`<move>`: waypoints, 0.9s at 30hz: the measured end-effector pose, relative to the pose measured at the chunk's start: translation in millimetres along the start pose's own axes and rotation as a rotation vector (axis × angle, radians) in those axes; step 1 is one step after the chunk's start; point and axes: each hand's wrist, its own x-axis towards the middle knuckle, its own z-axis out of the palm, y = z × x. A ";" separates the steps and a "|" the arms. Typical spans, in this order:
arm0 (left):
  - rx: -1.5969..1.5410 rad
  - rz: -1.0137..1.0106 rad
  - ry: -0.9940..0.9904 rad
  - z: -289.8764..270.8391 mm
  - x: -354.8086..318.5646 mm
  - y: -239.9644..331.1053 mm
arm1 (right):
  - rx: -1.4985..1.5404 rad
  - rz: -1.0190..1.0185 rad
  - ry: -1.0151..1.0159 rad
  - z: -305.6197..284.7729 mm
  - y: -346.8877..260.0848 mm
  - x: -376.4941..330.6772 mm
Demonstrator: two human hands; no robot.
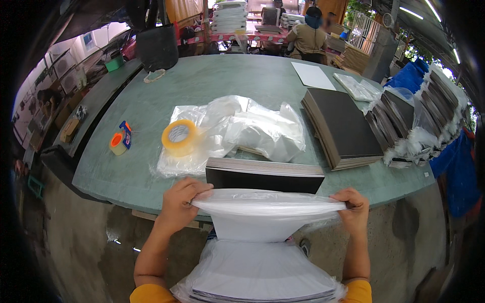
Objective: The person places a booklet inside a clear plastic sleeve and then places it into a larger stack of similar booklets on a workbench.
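Note:
Between my hands a clear plastic bag (pixel 273 204) is stretched wide over the table's near edge. My left hand (pixel 181 201) pinches the left end of its gathered mouth, and my right hand (pixel 353 206) grips the right end. White sheets show through the plastic below. Nearer to me lies a plastic-wrapped stack of white sheets (pixel 260 270) with dark layers along its lower edge. Just beyond the bag, a stack of black boards (pixel 262 178) with pale edges shows on the table, its near part hidden by the bag.
On the green table (pixel 126 177) are loose clear bags (pixel 252 118), a tape roll (pixel 179 137), a tape dispenser (pixel 121 141), a black board stack (pixel 346 129) and a white sheet (pixel 313 76). Wrapped stacks (pixel 419 113) line the right side. A person (pixel 309 38) is at the back.

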 end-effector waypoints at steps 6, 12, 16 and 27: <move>-1.278 -0.626 -0.429 -6.8 -38.4 -47.7 | 0.772 0.479 -0.586 -22.9 55.7 -25.7; -1.579 -1.300 -0.694 112.3 -198.7 -136.6 | 0.429 1.167 -0.253 68.6 221.8 -144.3; -0.730 -1.157 -0.679 139.9 -207.6 -140.1 | -0.252 0.777 -0.445 83.8 268.3 -166.5; -0.655 -0.410 -1.304 65.0 -74.3 -6.7 | -0.544 0.461 -0.853 80.2 172.1 -118.7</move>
